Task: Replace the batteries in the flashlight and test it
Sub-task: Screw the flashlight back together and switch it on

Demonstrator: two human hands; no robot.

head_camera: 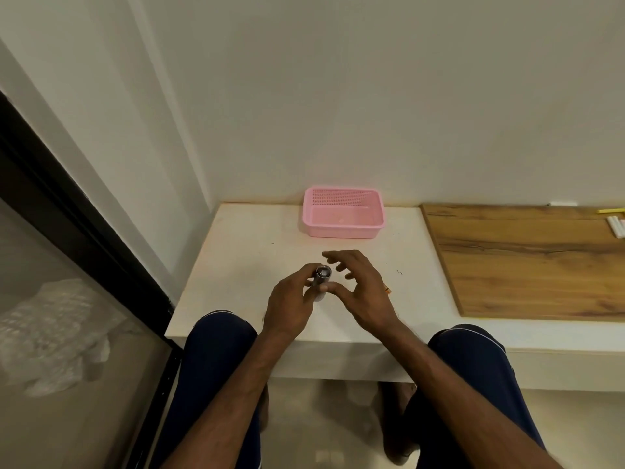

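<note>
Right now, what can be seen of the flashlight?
The flashlight is a small grey cylinder, metallic by its look, held roughly upright above the pale table, its round upper end facing the camera with something pale and shiny inside. The left hand wraps its lower body, hiding that part. The right hand hovers beside it, fingers spread, thumb at or near the barrel. Whether it is lit cannot be told.

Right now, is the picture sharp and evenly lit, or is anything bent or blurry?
Head view: soft, dim, even light with no harsh glare; the wide lens bends the wall lines and dark frame at the left; the right hand looks slightly smeared; the flashlight in the left hand shows little detail.
</note>
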